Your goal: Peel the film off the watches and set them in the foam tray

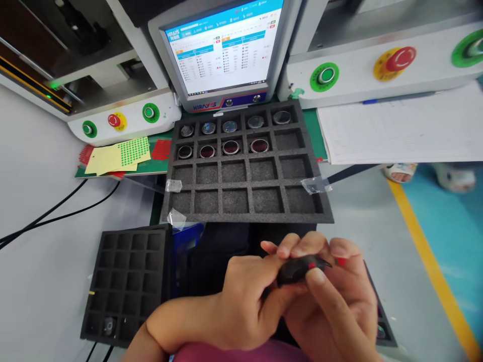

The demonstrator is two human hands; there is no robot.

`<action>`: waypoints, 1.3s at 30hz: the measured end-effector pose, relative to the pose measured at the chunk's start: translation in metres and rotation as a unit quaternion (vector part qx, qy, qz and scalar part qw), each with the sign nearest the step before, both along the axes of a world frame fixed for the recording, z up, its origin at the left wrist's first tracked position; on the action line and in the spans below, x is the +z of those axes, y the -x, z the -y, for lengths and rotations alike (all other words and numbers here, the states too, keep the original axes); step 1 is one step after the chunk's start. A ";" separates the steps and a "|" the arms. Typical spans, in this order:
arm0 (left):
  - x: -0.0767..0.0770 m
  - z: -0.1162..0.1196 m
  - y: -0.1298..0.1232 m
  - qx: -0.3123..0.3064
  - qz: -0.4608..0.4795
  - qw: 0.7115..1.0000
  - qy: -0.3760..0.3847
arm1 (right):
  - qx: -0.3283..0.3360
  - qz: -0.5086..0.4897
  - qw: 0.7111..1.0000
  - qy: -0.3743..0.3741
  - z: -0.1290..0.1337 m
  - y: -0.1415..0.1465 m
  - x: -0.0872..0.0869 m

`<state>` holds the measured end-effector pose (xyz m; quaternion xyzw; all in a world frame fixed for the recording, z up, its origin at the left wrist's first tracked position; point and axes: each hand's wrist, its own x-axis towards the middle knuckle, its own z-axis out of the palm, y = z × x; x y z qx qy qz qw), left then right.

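Note:
My left hand (247,296) is closed on one end of a small black device with a red mark (296,270), held above my lap. From the other side my right hand (339,299) pinches the same piece, its thumb on the near edge and its fingers along the far edge. Fingers cover part of the device, so its exact kind cannot be made out. Just beyond both hands lies a dark foam tray (247,217) with square pockets. Round watch-like pieces, such as a dark red-tinted one (231,147), fill its back row and most of the second.
Behind the tray stands a monitor (226,50), between machines with green buttons and red emergency stops (401,59). Another foam tray (130,271) is at lower left. Yellow sticker sheets (113,157) lie left, paper sheets (396,125) and a pen (402,97) right. Black cables (53,213) hang at left.

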<state>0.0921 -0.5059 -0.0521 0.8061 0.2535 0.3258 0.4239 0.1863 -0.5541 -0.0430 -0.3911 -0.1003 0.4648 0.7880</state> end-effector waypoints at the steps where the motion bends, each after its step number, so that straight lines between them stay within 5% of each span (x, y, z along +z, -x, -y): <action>1: 0.000 0.000 0.000 -0.006 0.000 1.000 -0.016 | 0.005 -0.003 1.000 -0.009 0.001 -0.001 0.000; 16: -0.011 -0.002 -0.005 -0.020 -0.020 0.985 -0.168 | -0.024 -0.122 0.991 -0.050 -0.006 -0.002 -0.009; 23: -0.009 -0.003 -0.001 -0.040 -0.018 0.987 -0.156 | 0.009 -0.107 0.988 -0.113 -0.001 -0.002 -0.006; 39: -0.011 0.001 0.000 -0.021 -0.025 0.979 -0.203 | 0.047 -0.072 0.991 -0.101 0.006 -0.008 -0.013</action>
